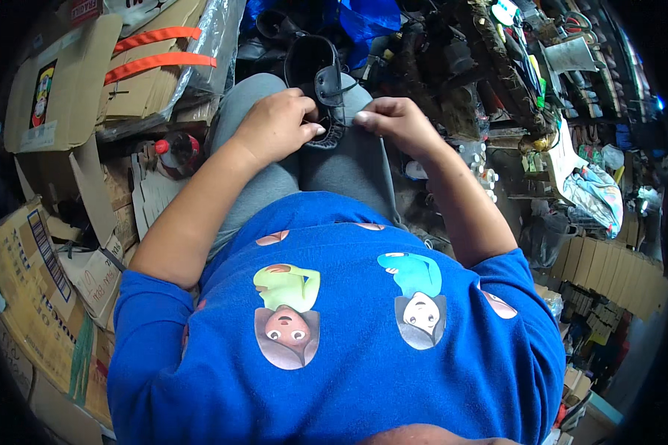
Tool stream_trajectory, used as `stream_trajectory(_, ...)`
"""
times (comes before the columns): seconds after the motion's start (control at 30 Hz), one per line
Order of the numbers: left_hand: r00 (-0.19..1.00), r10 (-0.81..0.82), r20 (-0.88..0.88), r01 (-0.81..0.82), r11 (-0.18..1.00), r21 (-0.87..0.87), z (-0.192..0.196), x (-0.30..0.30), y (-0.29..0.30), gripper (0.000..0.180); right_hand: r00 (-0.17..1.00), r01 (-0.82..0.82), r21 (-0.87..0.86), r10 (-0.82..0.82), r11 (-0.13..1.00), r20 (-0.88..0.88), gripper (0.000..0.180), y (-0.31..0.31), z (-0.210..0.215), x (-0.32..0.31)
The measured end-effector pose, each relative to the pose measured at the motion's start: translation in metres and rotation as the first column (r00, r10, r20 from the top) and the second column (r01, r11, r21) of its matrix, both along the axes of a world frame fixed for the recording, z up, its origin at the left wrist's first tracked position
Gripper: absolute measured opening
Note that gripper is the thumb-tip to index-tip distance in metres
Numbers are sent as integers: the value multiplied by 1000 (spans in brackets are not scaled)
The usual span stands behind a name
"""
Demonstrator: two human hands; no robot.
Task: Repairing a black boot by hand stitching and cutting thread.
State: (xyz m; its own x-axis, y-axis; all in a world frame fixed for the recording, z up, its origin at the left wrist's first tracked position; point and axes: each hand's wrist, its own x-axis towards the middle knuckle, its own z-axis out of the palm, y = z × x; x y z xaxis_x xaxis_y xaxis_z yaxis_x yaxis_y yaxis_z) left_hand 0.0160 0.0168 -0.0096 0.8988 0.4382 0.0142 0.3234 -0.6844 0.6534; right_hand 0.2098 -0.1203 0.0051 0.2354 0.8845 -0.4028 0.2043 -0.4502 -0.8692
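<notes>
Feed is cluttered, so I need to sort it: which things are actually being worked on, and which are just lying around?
In hand:
left hand gripping the black shoe
right hand pinching its edge

Lying about:
flattened cardboard boxes
orange straps
red-capped bottle
blue bag
small white bottles

- Flattened cardboard boxes (pixel 48 222) are heaped along the left side, some carrying orange straps (pixel 159 48).
- A red-capped bottle (pixel 177 152) stands among them.
- A cluttered workbench (pixel 512 81) fills the upper right.
- Stacked cardboard pieces (pixel 608 271) sit at the right edge.
- The light is dim and bluish.
</notes>
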Motion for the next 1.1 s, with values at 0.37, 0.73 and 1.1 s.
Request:
stream_trajectory(0.37, 973, 212, -94, -196, 968, 156, 2, -30, 58, 15, 995, 4, 141, -18, 990, 101, 30, -24, 11, 40)
stream_trajectory(0.73, 724, 684, 87, 184, -70, -980, -12, -25, 63, 42, 434, -368, 1, 171, 930, 884, 34, -44, -31, 22)
stream_trajectory(1.1, 966, 260, 11, -205, 789, -580, 5, -130, 118, 50, 676, 615, 8, -522, 789, -520, 46, -57, -15, 53)
